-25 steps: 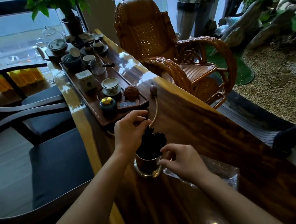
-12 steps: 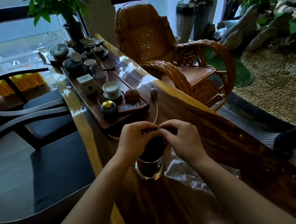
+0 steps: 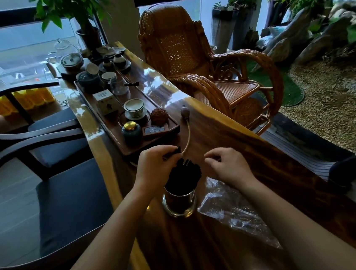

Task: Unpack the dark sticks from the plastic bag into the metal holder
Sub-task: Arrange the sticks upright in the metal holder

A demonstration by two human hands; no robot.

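Vs half a sec ago: my right hand (image 3: 228, 167) has pulled off the bundle and now sits to the right of it, apart, so the tops of the dark sticks (image 3: 184, 176) show again. My left hand (image 3: 156, 168) is still at the upper-left of the bundle, same spot. Holder and bag haven't shifted. Sticks: thin, matte, near-black, packed tight, standing upright and fanning a bit at the top, well above the rim of the metal holder (image 3: 179, 202). The holder is a round shiny cup w/ a flared, reflective base ring, standing on the table (image 3: 265, 180), which is a glossy dark slab w/ a paler, wavy live edge on the left. Plastic bag (image 3: 231, 208): clear, crinkled, lying flat just right of the holder and partly under my right forearm. Left grip: thumb + curled fingers pinch a dark stick end at the top of the bundle, wrist bent in over the holder. Right grip: fingers loosely curled, back of hand up, nothing visible in it, not touching sticks or bag. Beyond my hands sits a long wooden tea tray (image 3: 173, 128) w/ cups and jars.
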